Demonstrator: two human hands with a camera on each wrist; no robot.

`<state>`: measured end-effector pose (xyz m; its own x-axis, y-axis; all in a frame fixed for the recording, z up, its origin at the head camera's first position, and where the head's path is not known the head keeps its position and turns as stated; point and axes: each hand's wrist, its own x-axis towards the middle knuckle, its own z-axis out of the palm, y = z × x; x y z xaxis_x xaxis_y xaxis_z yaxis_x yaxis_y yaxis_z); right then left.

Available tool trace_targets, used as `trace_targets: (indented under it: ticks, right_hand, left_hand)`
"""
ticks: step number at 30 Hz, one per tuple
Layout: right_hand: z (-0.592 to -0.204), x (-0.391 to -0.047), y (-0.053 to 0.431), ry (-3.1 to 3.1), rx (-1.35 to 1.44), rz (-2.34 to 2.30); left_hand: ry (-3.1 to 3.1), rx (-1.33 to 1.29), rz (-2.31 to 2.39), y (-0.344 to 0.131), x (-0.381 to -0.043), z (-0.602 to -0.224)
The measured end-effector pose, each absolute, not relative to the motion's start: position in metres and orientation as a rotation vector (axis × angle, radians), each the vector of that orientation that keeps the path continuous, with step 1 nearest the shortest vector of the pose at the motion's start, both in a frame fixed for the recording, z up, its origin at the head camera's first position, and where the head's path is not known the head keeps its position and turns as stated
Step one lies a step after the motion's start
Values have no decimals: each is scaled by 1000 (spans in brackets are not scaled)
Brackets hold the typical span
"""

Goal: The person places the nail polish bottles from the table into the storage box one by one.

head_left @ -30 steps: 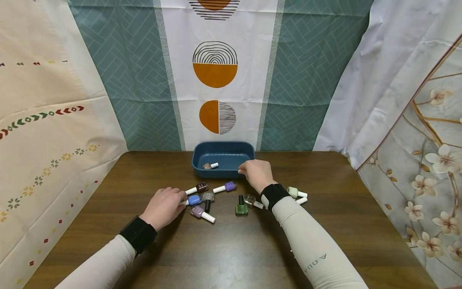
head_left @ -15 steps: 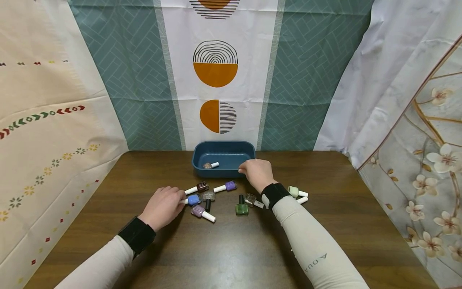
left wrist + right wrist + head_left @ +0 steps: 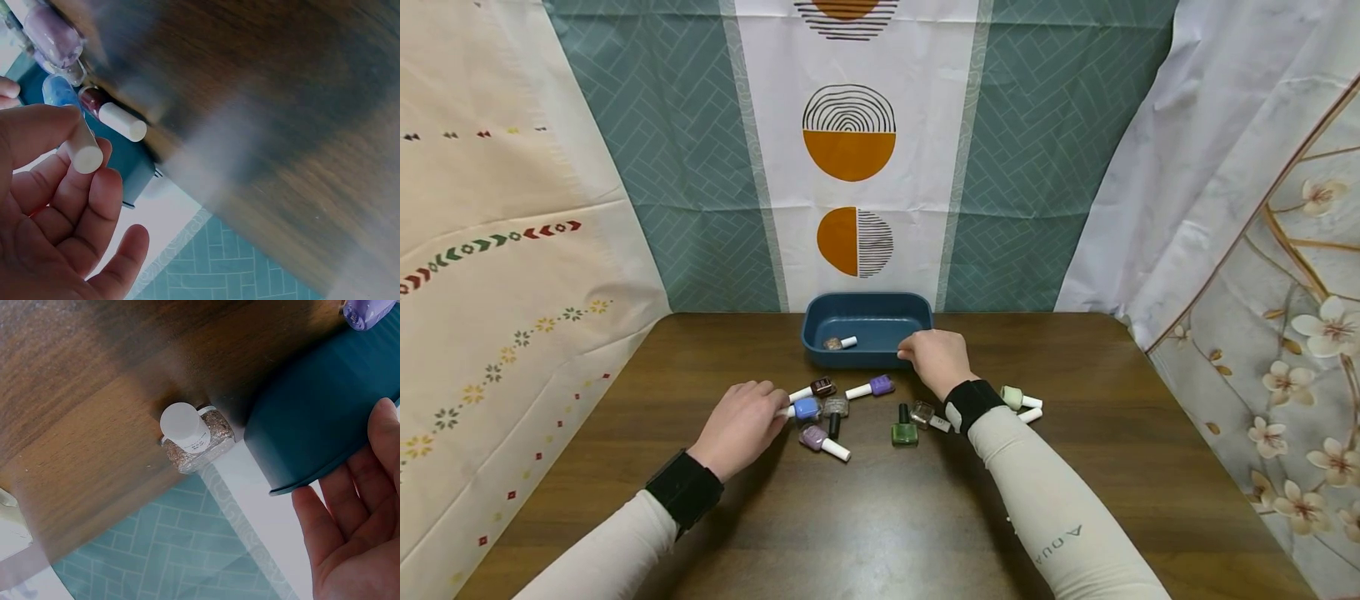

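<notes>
My left hand (image 3: 741,429) is at the left group of nail polish bottles. Its thumb and fingers pinch the white cap (image 3: 86,155) of a blue nail polish bottle (image 3: 807,408). Beside that bottle lie a dark red one (image 3: 823,386), a glittery clear one with a black cap (image 3: 836,407) and a mauve one (image 3: 812,437). At the back, my right hand (image 3: 936,360) grips the front right rim of a dark blue bin (image 3: 853,359); in the right wrist view its thumb lies against the bin's wall. A glitter bottle with a white cap (image 3: 832,343) lies inside the bin.
A purple bottle (image 3: 882,384) lies before the bin. Right of it are a green bottle (image 3: 905,434) and a clear one (image 3: 922,412). Pale green polish (image 3: 1011,397) and another white cap (image 3: 1031,415) lie beyond my right wrist. Curtains hang behind the wooden table (image 3: 880,517).
My left hand and the blue bottle have shifted very slightly toward the back. The right hand stays on the bin's rim, and the other bottles lie as before.
</notes>
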<state>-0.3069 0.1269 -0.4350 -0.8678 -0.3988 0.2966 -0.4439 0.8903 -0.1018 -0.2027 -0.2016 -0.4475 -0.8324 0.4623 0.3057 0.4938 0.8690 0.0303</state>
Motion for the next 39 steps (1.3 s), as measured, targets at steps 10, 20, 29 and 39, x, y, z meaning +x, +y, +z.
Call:
trace_targets:
  ticks: [10, 20, 29, 39]
  right_hand:
    - [-434, -308, 129, -2777, 637, 232]
    - [-432, -309, 129, -2784, 632, 223]
    - [-434, -308, 130, -2770, 626, 227]
    - [-432, -302, 126, -2764, 627, 243]
  left_hand:
    - [-2742, -725, -164, -198, -205, -445]
    - [-2692, -723, -195, -193, -206, -437]
    - [-2642, -740, -210, -186, -210, -426]
    - [-2638, -744, -223, -183, -212, -423]
